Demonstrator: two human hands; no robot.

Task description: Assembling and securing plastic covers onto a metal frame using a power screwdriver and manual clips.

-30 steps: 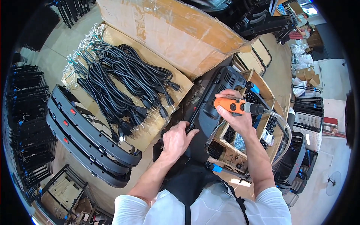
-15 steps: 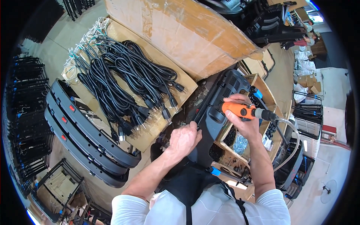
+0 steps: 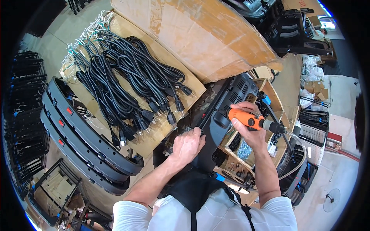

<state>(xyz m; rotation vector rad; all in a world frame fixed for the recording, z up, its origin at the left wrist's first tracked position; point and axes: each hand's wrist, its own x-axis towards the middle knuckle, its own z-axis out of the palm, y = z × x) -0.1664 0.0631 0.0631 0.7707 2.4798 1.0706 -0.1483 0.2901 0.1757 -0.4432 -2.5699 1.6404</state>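
Observation:
My right hand (image 3: 251,135) is wrapped round an orange pneumatic screwdriver (image 3: 246,119), and a clear air hose (image 3: 305,144) curves from its dark rear end. The tool lies sideways over a black plastic housing (image 3: 212,133) with vent slots, its front end near a rounded bulge. At the housing's left edge, my left hand (image 3: 187,146) is closed, thumb and fingers pressed together. Whatever those fingers pinch is too small or hidden to name.
Bundled black power cords (image 3: 131,81) lie on a cardboard sheet (image 3: 194,90) to the left, beside a large cardboard box (image 3: 200,34). Curved grey parts (image 3: 88,142) are stacked below. A wooden compartment tray (image 3: 266,86) with screws (image 3: 244,149) stands right of the housing.
The view has shifted slightly. Both hands stay in nearly the same places, the right still round the orange screwdriver, which now shows more of its length.

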